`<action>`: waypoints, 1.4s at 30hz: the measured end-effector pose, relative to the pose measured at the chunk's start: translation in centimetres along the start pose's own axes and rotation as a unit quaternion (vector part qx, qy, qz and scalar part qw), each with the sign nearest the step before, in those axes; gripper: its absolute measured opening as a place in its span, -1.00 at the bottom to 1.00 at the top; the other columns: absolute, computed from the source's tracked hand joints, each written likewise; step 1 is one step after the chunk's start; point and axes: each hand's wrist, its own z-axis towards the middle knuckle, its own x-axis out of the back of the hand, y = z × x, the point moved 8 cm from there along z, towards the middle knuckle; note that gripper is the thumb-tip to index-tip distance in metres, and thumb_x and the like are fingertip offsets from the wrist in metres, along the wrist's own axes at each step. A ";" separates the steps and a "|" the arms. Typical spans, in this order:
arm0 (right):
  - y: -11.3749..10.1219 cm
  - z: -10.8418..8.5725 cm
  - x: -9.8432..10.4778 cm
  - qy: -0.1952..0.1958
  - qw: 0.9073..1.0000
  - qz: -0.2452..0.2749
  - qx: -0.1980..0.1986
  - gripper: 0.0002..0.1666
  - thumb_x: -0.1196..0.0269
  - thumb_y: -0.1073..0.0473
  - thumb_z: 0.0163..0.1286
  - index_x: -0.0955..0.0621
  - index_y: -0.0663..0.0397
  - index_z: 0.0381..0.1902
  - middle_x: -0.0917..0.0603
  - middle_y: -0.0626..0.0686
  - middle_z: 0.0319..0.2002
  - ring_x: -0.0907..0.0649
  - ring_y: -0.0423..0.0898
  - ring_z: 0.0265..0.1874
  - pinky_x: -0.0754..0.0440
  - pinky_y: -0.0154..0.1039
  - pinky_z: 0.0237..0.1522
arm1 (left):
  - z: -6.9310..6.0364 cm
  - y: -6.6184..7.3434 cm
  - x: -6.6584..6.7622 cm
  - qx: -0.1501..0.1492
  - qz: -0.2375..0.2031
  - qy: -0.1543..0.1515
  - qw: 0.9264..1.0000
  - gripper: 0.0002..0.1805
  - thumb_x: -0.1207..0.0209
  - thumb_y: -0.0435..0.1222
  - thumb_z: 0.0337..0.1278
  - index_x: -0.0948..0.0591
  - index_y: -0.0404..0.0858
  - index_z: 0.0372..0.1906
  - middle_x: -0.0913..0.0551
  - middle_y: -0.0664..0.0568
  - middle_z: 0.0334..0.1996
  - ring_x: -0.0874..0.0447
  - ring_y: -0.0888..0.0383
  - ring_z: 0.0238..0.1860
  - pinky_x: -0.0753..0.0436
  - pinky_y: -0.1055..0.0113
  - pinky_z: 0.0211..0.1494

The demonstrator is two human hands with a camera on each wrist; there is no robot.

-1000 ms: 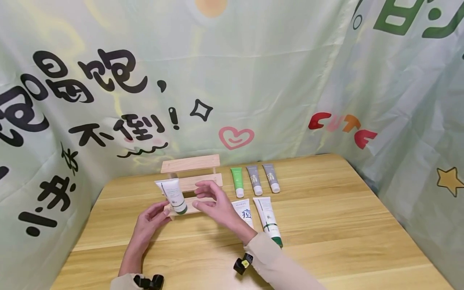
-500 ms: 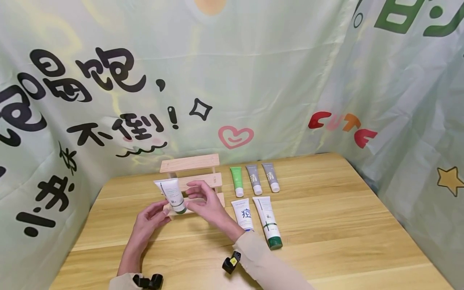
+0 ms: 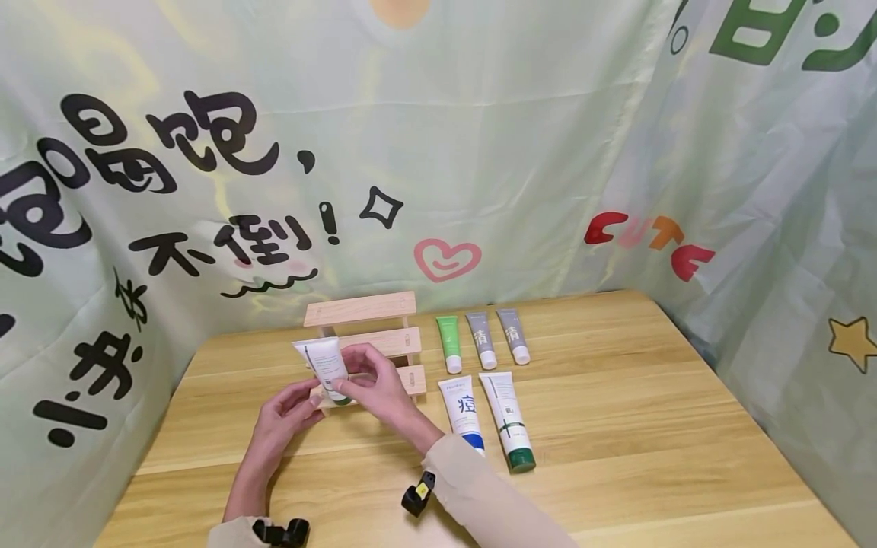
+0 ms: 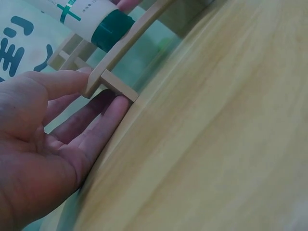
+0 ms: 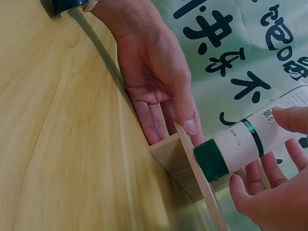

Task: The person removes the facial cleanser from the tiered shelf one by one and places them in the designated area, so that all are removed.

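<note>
A white tube (image 3: 323,360) with a dark green cap stands cap-down, leaning a little left, on the lowest step of a three-tier wooden rack (image 3: 360,310). My right hand (image 3: 379,387) holds this tube from the right, thumb in front and fingers behind it. In the right wrist view the tube's green cap (image 5: 211,161) rests on the step. My left hand (image 3: 279,418) grips the left end of that lowest step. In the left wrist view, the thumb lies at the step's edge and the other fingers reach below it by the rack's leg (image 4: 118,86).
Right of the rack lie a green tube (image 3: 448,344) and two grey tubes (image 3: 481,339). Nearer lie a white tube with a blue cap (image 3: 460,403) and a larger white tube with a green cap (image 3: 507,415). Printed cloth (image 3: 534,167) hangs behind the wooden table (image 3: 651,426).
My right hand has moved left from beside the tube and now holds it. My left hand has stayed at the rack's left end. The tube has hardly moved.
</note>
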 end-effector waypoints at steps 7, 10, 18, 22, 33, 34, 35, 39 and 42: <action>0.3 0.3 -0.2 0.006 1.000 -0.009 -0.013 -0.53 -0.43 0.39 0.28 -0.59 0.16 0.13 -0.68 0.12 -0.03 -0.65 0.02 0.02 -0.67 -0.10 0.19 | 0.0 0.3 -0.1 -0.006 -0.007 0.001 1.000 -0.45 -0.26 -0.33 0.42 -0.43 -0.52 0.36 -0.56 -0.20 0.22 -0.71 0.19 0.00 -0.77 0.23 0.08; 0.2 0.3 -0.2 0.005 1.000 -0.011 -0.010 -0.54 -0.43 0.40 0.29 -0.59 0.18 0.12 -0.68 0.12 -0.03 -0.65 0.01 0.01 -0.68 -0.19 0.16 | -0.1 0.3 -0.2 -0.005 -0.010 -0.001 1.000 -0.45 -0.25 -0.34 0.43 -0.41 -0.52 0.37 -0.51 -0.30 0.26 -0.71 0.20 0.00 -0.77 0.24 0.08; 0.0 0.2 0.1 -0.007 0.999 -0.037 -0.005 -0.56 -0.42 0.30 0.34 -0.58 0.12 0.15 -0.69 0.05 0.02 -0.66 -0.08 0.02 -0.60 0.04 0.28 | 0.0 0.5 -0.4 -0.011 -0.009 -0.006 1.000 -0.46 -0.24 -0.35 0.44 -0.41 -0.54 0.37 -0.55 -0.20 0.22 -0.71 0.19 0.00 -0.77 0.24 0.08; -0.3 0.1 0.5 -0.006 0.999 -0.045 -0.003 -0.55 -0.43 0.28 0.34 -0.58 0.11 0.16 -0.69 0.04 0.05 -0.66 -0.08 0.05 -0.56 0.09 0.32 | 0.1 0.4 -0.4 -0.010 -0.012 -0.007 1.000 -0.46 -0.24 -0.35 0.43 -0.42 -0.52 0.37 -0.56 -0.18 0.21 -0.71 0.19 0.00 -0.77 0.22 0.09; -1.6 -1.0 2.0 -0.012 0.999 -0.050 -0.016 -0.57 -0.40 0.22 0.40 -0.56 0.09 0.18 -0.65 0.05 0.05 -0.67 -0.04 0.01 -0.67 -0.22 0.11 | 0.1 0.2 -0.3 -0.008 -0.004 -0.004 1.000 -0.45 -0.26 -0.32 0.42 -0.44 -0.47 0.38 -0.49 -0.28 0.27 -0.70 0.20 0.02 -0.76 0.24 0.08; -1.7 -1.2 2.2 -0.012 0.998 -0.052 -0.019 -0.57 -0.39 0.21 0.41 -0.56 0.09 0.18 -0.65 0.04 0.04 -0.67 -0.03 -0.01 -0.68 -0.23 0.08 | 0.1 0.2 -0.3 -0.007 -0.003 -0.004 1.000 -0.45 -0.26 -0.32 0.42 -0.44 -0.46 0.38 -0.49 -0.29 0.28 -0.70 0.20 0.02 -0.76 0.24 0.08; -1.8 -1.3 2.3 -0.011 0.998 -0.054 -0.021 -0.57 -0.39 0.20 0.41 -0.56 0.09 0.18 -0.65 0.04 0.03 -0.67 -0.02 -0.03 -0.68 -0.24 0.05 | 0.1 0.1 -0.2 -0.007 -0.003 -0.004 1.000 -0.45 -0.26 -0.32 0.42 -0.44 -0.46 0.38 -0.48 -0.31 0.28 -0.70 0.19 0.02 -0.76 0.24 0.08; -2.3 -1.8 3.1 -0.009 0.997 -0.067 -0.023 -0.58 -0.40 0.18 0.41 -0.59 0.08 0.17 -0.66 0.05 0.01 -0.68 0.00 -0.07 -0.69 -0.28 -0.08 | 0.1 0.1 -0.2 -0.011 -0.010 -0.001 1.000 -0.46 -0.26 -0.35 0.41 -0.45 -0.48 0.37 -0.49 -0.34 0.27 -0.71 0.15 0.02 -0.77 0.23 0.07; -2.7 -2.1 3.7 -0.004 0.997 -0.074 -0.021 -0.58 -0.40 0.18 0.40 -0.59 0.07 0.17 -0.67 0.06 0.03 -0.69 0.02 -0.09 -0.70 -0.30 -0.14 | 0.1 0.1 -0.2 -0.011 -0.012 0.001 1.000 -0.47 -0.26 -0.36 0.40 -0.45 -0.49 0.36 -0.52 -0.30 0.25 -0.71 0.14 0.02 -0.77 0.22 0.07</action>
